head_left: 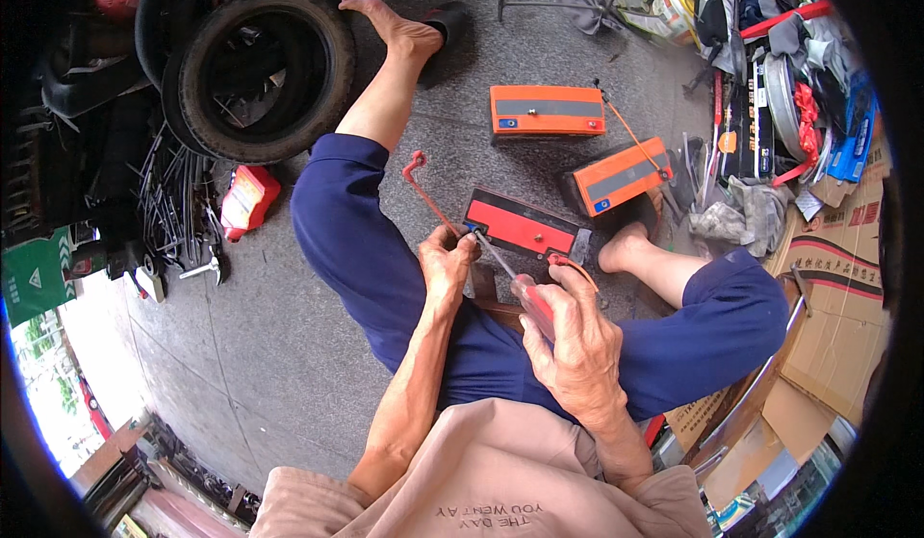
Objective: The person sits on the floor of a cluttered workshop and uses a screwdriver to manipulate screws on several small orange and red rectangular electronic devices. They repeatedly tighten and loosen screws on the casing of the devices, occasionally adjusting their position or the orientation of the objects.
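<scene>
A: Main object?
B: Flat battery [523, 224], red top, black sides, on the floor [279, 345] between the person's feet. Red wire [423, 187] runs off its near left corner.
A: Hands?
B: Left hand [446, 264] pinched closed at that corner, on the wire end. Right hand [576, 341] wrapped around a red-handled screwdriver [515, 283], tip at the same corner.
A: Anything else?
B: Two orange batteries [546, 110] farther out, linked by an orange wire. Tyre [265, 71] far left.
A: Containers?
B: Cardboard box [833, 288] on the right, contents can't tell. Red bottle [248, 199] lying by the tyre.
</scene>
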### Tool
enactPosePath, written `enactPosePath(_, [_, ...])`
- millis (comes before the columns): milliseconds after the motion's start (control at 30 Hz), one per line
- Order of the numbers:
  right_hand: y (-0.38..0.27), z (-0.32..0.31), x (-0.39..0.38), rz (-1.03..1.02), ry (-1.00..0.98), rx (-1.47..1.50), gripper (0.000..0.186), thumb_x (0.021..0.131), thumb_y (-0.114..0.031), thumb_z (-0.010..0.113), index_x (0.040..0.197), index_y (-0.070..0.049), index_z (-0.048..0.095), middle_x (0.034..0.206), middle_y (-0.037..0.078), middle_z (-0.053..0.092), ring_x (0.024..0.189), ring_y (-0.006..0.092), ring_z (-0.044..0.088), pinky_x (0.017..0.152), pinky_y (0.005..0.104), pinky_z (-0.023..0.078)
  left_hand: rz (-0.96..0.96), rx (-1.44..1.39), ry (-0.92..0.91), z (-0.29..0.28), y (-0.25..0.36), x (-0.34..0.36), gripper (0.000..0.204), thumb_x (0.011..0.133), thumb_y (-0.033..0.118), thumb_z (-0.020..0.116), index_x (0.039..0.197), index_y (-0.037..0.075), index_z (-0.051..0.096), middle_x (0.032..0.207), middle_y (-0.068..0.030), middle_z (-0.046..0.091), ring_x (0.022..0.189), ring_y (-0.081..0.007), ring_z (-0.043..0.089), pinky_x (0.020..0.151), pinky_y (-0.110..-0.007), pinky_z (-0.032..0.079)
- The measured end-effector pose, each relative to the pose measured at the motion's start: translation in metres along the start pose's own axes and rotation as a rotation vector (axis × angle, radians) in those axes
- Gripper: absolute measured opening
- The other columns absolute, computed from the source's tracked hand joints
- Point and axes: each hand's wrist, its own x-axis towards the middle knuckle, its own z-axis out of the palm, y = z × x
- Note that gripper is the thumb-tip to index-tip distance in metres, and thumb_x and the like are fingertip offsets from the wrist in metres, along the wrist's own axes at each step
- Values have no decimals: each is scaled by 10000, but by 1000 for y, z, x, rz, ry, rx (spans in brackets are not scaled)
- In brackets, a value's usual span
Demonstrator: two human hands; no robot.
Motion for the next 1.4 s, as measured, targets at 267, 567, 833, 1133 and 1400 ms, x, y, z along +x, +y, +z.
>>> enactPosePath(267, [0,14,11,31,11,-48,410,787,-70,814,1108,-28,562,987,148,700,791,321,715,630,401,564,-3,36,52,4,-4,4,163,906,8,653,1047,-72,640,917,-125,700,784,-191,694,681,-318,603])
enactPosePath(567, [1,1,35,-44,85,-59,371,816,-147,803,1060,-21,554,963,147,690,770,333,704,614,391,560,256,489,217,8,-4,3,472,842,35,713,1308,35,639,898,-131,689,752,-139,668,659,-295,541])
enactPosePath(833, [5,17,25,-9,73,-104,346,806,-115,821,1043,-25,586,830,102,668,735,292,701,596,372,548,250,613,167,5,-6,9,431,852,77,702,1281,113,690,919,-156,580,863,-273,616,794,-393,506])
enactPosePath(1133, [1,12,28,-132,8,-104,378,836,-181,767,1122,-37,566,903,94,562,681,252,647,549,362,527,318,668,117,3,-1,12,428,851,71,691,1276,114,695,929,-153,557,857,-274,603,796,-401,503])
enactPosePath(1400, [-11,22,31,-123,3,-221,381,832,-378,789,898,-55,599,692,39,520,541,187,593,474,311,461,243,639,64,3,12,12,433,856,103,684,1287,139,693,975,-164,592,928,-294,630,856,-401,516])
